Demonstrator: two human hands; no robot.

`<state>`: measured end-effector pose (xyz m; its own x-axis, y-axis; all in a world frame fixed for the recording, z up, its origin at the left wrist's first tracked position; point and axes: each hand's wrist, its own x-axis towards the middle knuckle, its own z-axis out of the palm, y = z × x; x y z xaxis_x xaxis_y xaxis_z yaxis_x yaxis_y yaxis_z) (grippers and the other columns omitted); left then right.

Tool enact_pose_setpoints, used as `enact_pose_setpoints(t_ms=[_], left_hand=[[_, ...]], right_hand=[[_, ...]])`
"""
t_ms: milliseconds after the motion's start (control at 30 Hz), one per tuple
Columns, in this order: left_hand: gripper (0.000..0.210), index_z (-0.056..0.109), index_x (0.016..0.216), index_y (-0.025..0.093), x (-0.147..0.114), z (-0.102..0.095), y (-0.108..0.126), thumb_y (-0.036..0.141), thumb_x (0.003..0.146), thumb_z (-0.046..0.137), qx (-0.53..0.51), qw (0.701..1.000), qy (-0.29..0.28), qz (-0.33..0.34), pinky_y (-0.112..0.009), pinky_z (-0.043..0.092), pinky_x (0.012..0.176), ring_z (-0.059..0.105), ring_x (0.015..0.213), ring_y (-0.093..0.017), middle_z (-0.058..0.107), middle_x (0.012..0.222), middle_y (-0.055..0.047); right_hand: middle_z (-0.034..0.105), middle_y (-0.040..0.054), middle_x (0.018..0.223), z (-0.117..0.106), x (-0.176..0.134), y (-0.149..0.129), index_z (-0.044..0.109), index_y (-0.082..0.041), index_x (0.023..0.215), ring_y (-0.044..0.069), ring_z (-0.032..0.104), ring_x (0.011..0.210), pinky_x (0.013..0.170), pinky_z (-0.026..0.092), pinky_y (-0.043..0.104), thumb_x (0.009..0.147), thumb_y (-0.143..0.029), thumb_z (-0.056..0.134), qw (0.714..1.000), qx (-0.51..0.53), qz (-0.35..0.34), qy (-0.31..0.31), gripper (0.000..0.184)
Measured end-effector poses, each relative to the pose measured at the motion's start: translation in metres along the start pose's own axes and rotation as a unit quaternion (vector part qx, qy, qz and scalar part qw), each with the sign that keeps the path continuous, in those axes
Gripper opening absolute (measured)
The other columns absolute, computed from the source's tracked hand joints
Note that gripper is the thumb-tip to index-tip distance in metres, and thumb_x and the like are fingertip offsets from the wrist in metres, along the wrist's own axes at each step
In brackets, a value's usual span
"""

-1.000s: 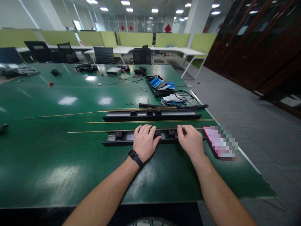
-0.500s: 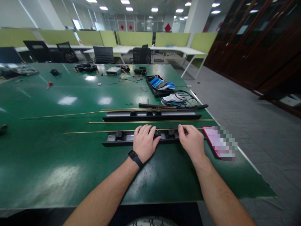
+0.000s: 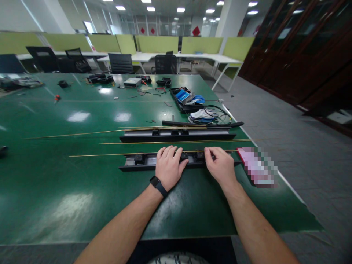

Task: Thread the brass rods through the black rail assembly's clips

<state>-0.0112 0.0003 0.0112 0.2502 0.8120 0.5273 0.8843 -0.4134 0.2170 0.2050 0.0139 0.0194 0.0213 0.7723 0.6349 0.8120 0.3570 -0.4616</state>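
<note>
A black rail (image 3: 152,167) with a silvery channel lies crosswise before me, several black blocks (image 3: 139,158) set along it. My left hand (image 3: 169,165) is laid across its middle, fingers over the far edge and thumb beside a block, gripping the rail. A thin brass-coloured rod (image 3: 99,155) runs along the rail's far side, passing by my left fingertips and sticking out well past the left end. Toward the rail's right end, my right hand (image 3: 220,163) pinches this rod between thumb and forefinger. The right hand's other fingers are curled and partly hidden.
Behind lie a second rail (image 3: 178,138) and more thin rods (image 3: 132,143). A phone-like pink slab with a red edge (image 3: 249,165) sits to the right. Farther back are a black tray (image 3: 180,104), gloves (image 3: 203,114) and a cable loop (image 3: 220,112) on the green table (image 3: 82,205).
My right hand has moved a little left along the rail, and the pinched rod has slid left with it. My left hand has stayed in place.
</note>
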Motion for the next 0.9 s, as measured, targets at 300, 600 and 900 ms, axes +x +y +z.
enact_pose_setpoints(t_ms=[300,600,900], left_hand=[[0.040,0.065,0.135,0.022,-0.0002,0.0007,-0.0014,0.045,0.102,0.060,-0.002,1.000,0.006,0.003,-0.050,0.037,0.119,0.061,0.132,-0.029,0.071,0.134,-0.011],[0.041,0.066,0.134,0.023,0.0001,0.0006,-0.0002,0.046,0.101,0.060,-0.003,1.000,0.000,-0.006,-0.050,0.036,0.119,0.060,0.133,-0.029,0.071,0.135,-0.011],[0.040,0.065,0.134,0.022,0.0010,-0.0005,0.0003,0.045,0.101,0.062,-0.003,1.000,0.003,0.000,-0.050,0.037,0.118,0.061,0.132,-0.028,0.071,0.134,-0.011]], right_hand=[[0.073,0.0059,0.083,-0.0052,0.0040,0.0079,0.072,-0.020,0.083,0.020,0.067,0.077,0.074,0.048,0.034,0.103,-0.041,0.055,0.998,-0.043,0.049,0.026,0.034],[0.074,0.0062,0.086,0.0007,0.0013,0.0008,0.072,-0.020,0.086,0.020,0.068,0.081,0.077,0.049,0.033,0.104,-0.038,0.054,0.999,-0.021,0.034,0.010,0.031],[0.075,0.0063,0.090,-0.0006,0.0018,0.0028,0.073,-0.021,0.090,0.020,0.069,0.083,0.080,0.051,0.034,0.103,-0.038,0.054,0.999,-0.006,0.036,0.014,0.029]])
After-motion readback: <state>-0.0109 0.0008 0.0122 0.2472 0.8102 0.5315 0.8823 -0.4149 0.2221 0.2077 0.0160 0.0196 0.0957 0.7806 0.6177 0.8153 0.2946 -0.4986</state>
